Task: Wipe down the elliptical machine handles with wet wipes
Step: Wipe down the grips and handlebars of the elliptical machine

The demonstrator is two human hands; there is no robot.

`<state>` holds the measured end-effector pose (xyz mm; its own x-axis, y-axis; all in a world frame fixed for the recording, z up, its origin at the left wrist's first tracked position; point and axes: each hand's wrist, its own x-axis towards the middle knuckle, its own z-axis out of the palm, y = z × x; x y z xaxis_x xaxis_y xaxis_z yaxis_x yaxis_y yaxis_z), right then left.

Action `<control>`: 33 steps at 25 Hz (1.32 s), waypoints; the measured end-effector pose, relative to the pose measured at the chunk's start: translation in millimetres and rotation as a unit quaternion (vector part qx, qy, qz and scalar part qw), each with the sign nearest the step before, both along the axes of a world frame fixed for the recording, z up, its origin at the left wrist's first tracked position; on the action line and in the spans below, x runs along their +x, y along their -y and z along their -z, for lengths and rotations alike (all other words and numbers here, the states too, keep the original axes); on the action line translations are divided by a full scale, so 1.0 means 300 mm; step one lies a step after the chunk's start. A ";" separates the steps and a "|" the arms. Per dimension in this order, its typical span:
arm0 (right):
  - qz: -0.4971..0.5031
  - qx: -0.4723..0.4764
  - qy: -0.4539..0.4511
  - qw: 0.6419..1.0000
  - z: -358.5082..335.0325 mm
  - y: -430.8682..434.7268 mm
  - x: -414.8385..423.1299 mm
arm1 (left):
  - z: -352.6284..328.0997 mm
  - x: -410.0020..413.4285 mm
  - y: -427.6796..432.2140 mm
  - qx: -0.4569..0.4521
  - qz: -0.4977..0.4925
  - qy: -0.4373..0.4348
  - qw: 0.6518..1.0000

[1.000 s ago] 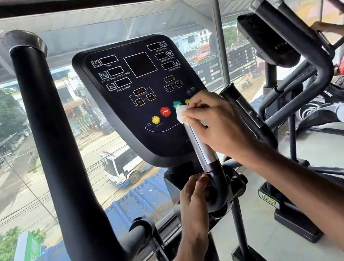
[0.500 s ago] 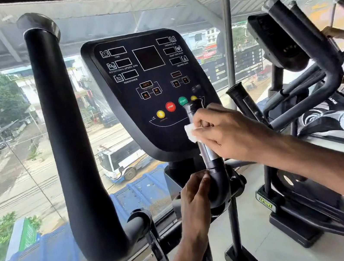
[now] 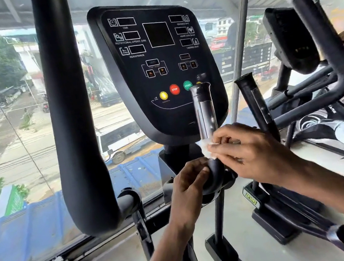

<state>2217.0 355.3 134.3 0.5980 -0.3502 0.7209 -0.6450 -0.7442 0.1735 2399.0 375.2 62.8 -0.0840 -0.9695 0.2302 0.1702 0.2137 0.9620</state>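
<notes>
Right hand (image 3: 255, 155) pinches a white wet wipe (image 3: 206, 150) against the base of the short chrome handle (image 3: 204, 113), just above the black elbow (image 3: 215, 173). Grip is clenched on the wipe, fingers bunched so the wad presses on the metal. Left hand (image 3: 187, 187) is wrapped round the elbow below, touching the right hand's work zone; my read is it braces the handle so it doesn't rock under wiping pressure. Can't tell if the wipe reaches round the back of the tube, hand blocks it.

Counts on this machine: two short upright handles, the chrome one being wiped and a dark one (image 3: 255, 102) just beside it to the right; one long padded arm (image 3: 68, 115) on the left; one console (image 3: 160, 68). One wipe visible. Two hands, both busy.

Dark handle and padded arm look untouched by either hand right now.
</notes>
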 end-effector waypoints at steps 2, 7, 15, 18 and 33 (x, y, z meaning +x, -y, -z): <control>0.035 -0.011 0.123 0.992 0.062 -0.014 0.017 | -0.002 -0.004 -0.004 0.003 -0.002 -0.009 1.000; 0.038 -0.014 0.301 0.953 0.021 0.068 0.069 | -0.033 -0.013 0.008 -0.015 -0.018 0.009 1.000; 0.045 -0.049 0.324 0.944 -0.043 0.135 0.124 | -0.065 -0.024 0.063 -0.002 -0.026 0.003 1.000; 0.040 -0.054 0.331 0.941 -0.054 0.146 0.142 | -0.081 -0.031 0.070 -0.008 -0.026 0.008 1.000; 0.005 -0.028 0.341 0.940 -0.197 0.240 0.088 | -0.089 -0.029 0.080 -0.022 -0.014 -0.001 1.000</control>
